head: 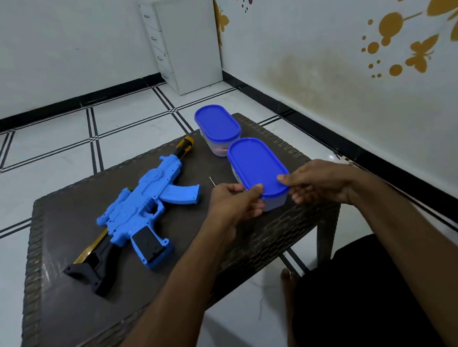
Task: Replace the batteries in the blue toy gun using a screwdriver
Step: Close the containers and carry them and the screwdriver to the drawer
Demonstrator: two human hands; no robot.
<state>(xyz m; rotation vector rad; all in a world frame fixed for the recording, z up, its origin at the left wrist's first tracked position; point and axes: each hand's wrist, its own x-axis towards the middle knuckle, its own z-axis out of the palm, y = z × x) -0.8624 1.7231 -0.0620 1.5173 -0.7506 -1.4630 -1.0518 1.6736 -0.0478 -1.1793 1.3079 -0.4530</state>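
I see a dark table (56,221) with a rough woven-look rim and a smoother, faintly shiny top. The toy gun (140,209) looks like smooth blue plastic, its stock (90,271) matt black. The nearer container (259,170) has a smooth blue plastic lid over a clear body. The floor tiles (46,137) look glossy.

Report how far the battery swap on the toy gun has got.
Done: nothing visible; the blue toy gun lies untouched on the table. In hand: left hand and right hand grip the near container's lid. Left: the screwdriver work and the swap.
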